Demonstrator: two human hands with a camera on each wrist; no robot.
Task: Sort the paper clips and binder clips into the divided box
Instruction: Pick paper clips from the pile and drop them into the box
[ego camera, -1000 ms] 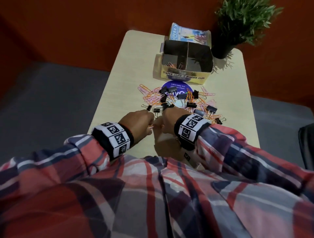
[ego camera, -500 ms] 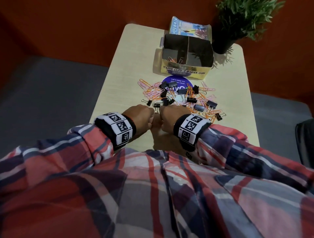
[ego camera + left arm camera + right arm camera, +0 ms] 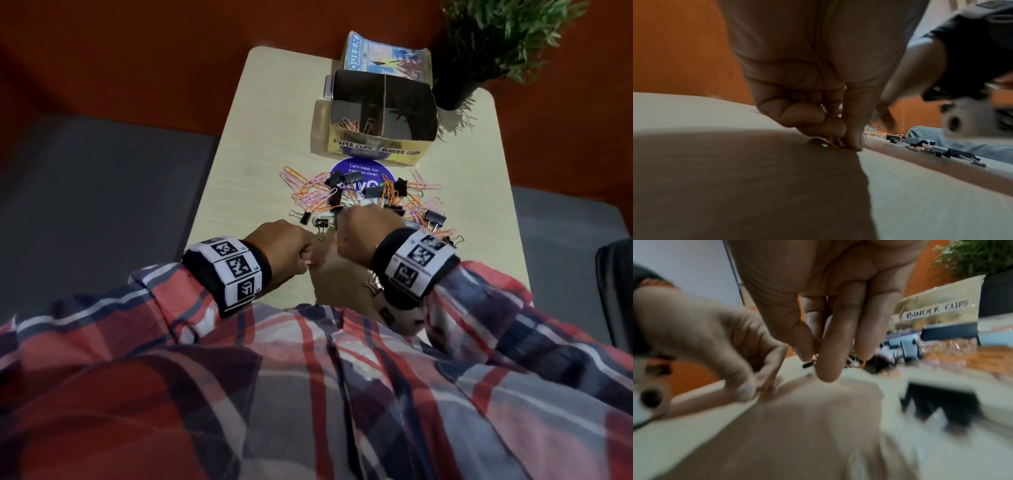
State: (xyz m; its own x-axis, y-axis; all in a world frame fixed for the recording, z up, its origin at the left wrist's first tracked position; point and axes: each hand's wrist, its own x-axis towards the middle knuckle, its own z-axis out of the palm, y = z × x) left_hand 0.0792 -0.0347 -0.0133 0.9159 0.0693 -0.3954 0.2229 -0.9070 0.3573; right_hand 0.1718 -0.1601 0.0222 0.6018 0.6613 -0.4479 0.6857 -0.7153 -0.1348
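At centre frame on the counter (image 3: 260, 113), the left hand (image 3: 286, 246) pinches an orange paper clip (image 3: 833, 144). The right hand (image 3: 366, 233) pinches another orange clip (image 3: 818, 344) beside the pile (image 3: 363, 198).

You are sitting in what looks like an office or a shared work space. Before you stands a small pale table (image 3: 239, 144) with rounded corners, set against an orange-red wall (image 3: 171, 41). On the table is a round purple sticker (image 3: 363, 169) which asks to keep the place clean. At the far right corner stands a potted green plant (image 3: 496, 37). The floor (image 3: 85, 192) is grey.
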